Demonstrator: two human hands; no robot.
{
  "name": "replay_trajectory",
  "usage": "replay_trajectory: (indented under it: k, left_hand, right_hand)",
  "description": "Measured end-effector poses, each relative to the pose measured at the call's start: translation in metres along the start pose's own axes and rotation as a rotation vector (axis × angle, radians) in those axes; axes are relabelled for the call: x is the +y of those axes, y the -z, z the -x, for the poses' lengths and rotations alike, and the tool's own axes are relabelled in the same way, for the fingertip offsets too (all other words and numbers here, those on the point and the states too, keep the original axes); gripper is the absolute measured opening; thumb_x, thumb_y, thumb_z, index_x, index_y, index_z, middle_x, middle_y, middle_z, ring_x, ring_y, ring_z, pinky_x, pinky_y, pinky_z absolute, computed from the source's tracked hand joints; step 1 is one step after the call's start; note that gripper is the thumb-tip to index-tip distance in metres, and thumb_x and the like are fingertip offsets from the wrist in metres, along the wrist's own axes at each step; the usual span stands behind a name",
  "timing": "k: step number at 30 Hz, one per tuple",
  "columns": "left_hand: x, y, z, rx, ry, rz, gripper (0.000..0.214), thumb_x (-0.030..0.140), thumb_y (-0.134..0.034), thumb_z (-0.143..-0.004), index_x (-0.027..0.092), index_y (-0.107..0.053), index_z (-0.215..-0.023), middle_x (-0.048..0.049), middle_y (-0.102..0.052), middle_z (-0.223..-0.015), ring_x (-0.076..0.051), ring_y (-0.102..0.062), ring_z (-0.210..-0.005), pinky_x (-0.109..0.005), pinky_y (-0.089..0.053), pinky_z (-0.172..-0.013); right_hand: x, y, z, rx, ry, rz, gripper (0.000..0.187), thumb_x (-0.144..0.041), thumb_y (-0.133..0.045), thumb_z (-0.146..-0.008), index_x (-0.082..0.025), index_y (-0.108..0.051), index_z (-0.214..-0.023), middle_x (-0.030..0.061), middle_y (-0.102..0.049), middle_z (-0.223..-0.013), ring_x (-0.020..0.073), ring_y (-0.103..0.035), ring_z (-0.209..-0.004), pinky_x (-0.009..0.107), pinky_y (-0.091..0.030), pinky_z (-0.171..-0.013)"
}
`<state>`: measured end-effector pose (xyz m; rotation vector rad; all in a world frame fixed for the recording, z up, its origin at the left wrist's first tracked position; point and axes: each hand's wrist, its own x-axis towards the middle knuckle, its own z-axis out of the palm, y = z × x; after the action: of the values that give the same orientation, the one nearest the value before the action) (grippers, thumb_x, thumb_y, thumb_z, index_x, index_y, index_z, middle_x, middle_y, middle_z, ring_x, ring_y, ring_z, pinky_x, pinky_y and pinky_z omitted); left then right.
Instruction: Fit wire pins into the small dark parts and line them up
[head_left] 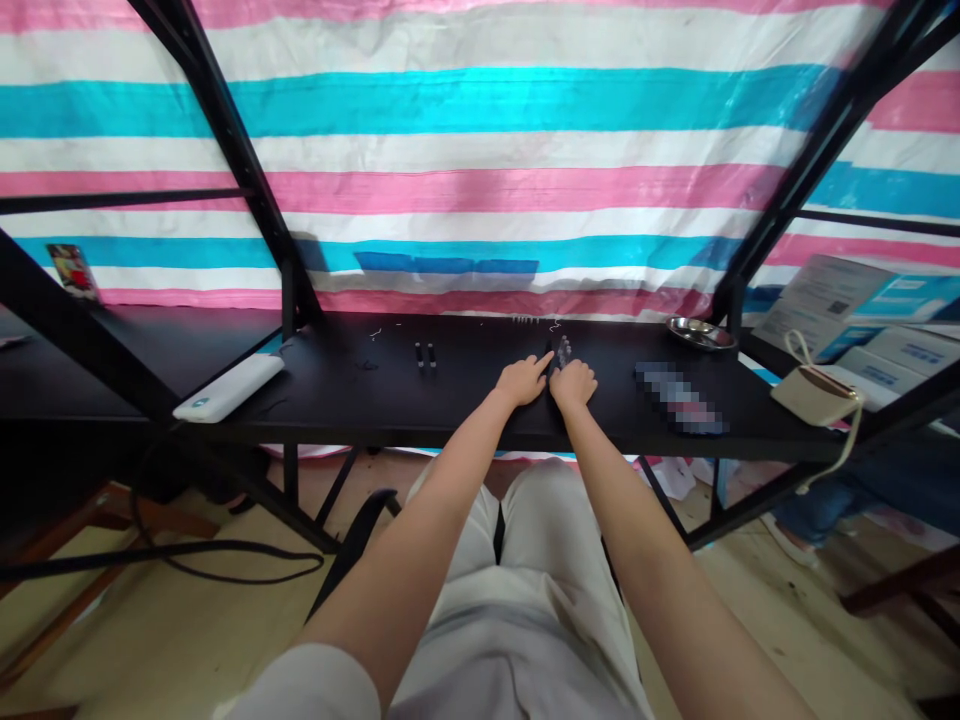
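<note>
Both my hands rest side by side over the black tabletop (465, 395). My left hand (523, 381) has its index finger stretched out toward a small dark piece between the two hands; it appears to hold nothing. Fingers curled and pressed together, my right hand (574, 382) hides whatever may be in its grip. Just beyond it lies a cluster of small clear pieces (564, 350). Left of the hands, two small dark cylinders with pale ends, a left one (420, 355) and a right one (431, 355), stand next to each other.
Toward the back lies a row of tiny pale pieces (525, 319). A white power bank-like box (231, 388) is at left. On the right are a shiny metal dish (701, 334), a blurred-out flat item (681, 398) and a beige pouch (814, 396). Black metal posts flank the table.
</note>
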<state>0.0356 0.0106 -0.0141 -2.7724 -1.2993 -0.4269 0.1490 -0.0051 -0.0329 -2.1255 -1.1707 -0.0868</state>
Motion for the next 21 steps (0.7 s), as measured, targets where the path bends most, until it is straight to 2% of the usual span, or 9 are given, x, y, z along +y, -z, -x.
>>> replay_trajectory:
  k: [7, 12, 21]
  left_hand:
    - [0.0009, 0.0027, 0.0065, 0.089, 0.008, 0.101, 0.038, 0.025, -0.04, -0.089, 0.02, -0.04, -0.127, -0.0089, -0.055, -0.116, -0.019, -0.057, -0.1, -0.028, -0.045, -0.08]
    - [-0.0002, 0.0045, 0.0066, 0.071, 0.046, 0.138, 0.023, 0.022, -0.038, -0.09, 0.02, -0.052, -0.109, -0.0076, -0.061, -0.106, -0.019, -0.059, -0.096, -0.029, -0.044, -0.08]
    - [-0.0014, 0.0015, 0.0067, 0.109, 0.063, 0.168, 0.021, 0.022, -0.039, -0.089, 0.021, -0.055, -0.103, -0.0057, -0.062, -0.104, -0.018, -0.059, -0.092, -0.028, -0.043, -0.079]
  right_hand:
    - [-0.0053, 0.0077, 0.0039, -0.028, -0.004, 0.039, 0.028, -0.022, -0.047, -0.08, -0.009, -0.055, -0.104, 0.0248, -0.056, -0.107, 0.0335, -0.05, -0.105, 0.046, -0.037, -0.084]
    - [-0.0068, 0.0076, 0.005, -0.034, 0.002, 0.08, 0.031, -0.02, -0.04, -0.083, -0.006, -0.055, -0.106, 0.026, -0.055, -0.107, 0.0333, -0.05, -0.105, 0.045, -0.037, -0.083]
    - [-0.0084, 0.0039, 0.006, -0.014, 0.008, 0.181, 0.029, -0.017, -0.037, -0.084, -0.006, -0.055, -0.104, 0.0211, -0.057, -0.104, 0.0297, -0.051, -0.101, 0.04, -0.038, -0.081]
